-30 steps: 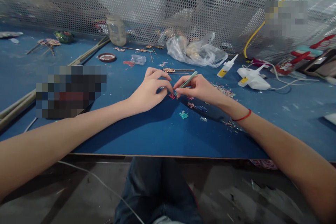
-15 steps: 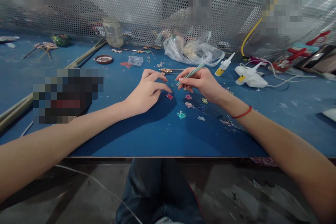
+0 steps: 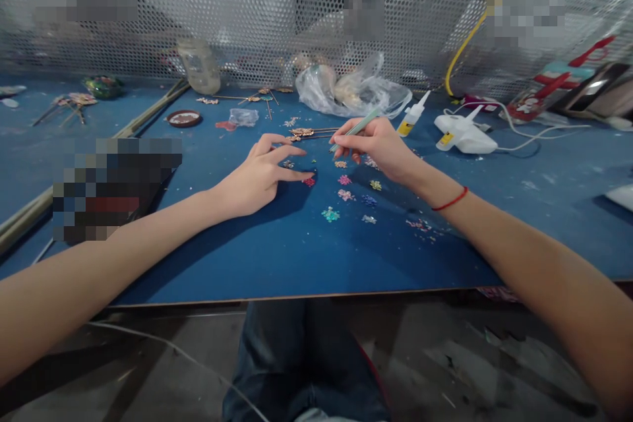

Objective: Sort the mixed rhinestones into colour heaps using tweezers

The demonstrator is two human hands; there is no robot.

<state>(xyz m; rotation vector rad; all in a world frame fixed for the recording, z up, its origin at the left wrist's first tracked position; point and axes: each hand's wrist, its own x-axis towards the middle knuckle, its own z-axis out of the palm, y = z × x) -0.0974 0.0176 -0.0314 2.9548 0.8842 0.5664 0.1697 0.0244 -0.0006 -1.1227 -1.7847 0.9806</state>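
Observation:
Pale green tweezers [image 3: 363, 122] are pinched in my right hand [image 3: 383, 149], their tips pointing down and left over the blue table. I cannot make out anything between the tips. My left hand [image 3: 254, 177] rests open with its fingers spread; one fingertip is at a small red sequin-like cluster [image 3: 308, 182], and whether it touches is unclear. Between and in front of my hands lie small piles: pink [image 3: 345, 179], pale pink [image 3: 345, 195], yellow-green [image 3: 376, 185], dark blue [image 3: 369, 200], turquoise [image 3: 331, 214] and silvery [image 3: 368, 219]. An orange-tinted pile [image 3: 340, 164] sits below the tweezers.
Gold hairpins [image 3: 301, 133] lie beyond my hands. Behind are a plastic bag [image 3: 316, 92], a glue bottle [image 3: 413, 115], a white glue gun-like device [image 3: 467, 137], a brown dish [image 3: 184, 119] and a jar [image 3: 198, 66]. Long sticks [image 3: 148, 115] lie left; metal mesh [image 3: 257, 13] stands behind.
The view has shifted slightly, moving the table's contents left in the picture. My left index finger is straighter and nearer the red cluster. The tweezers stay in my right hand.

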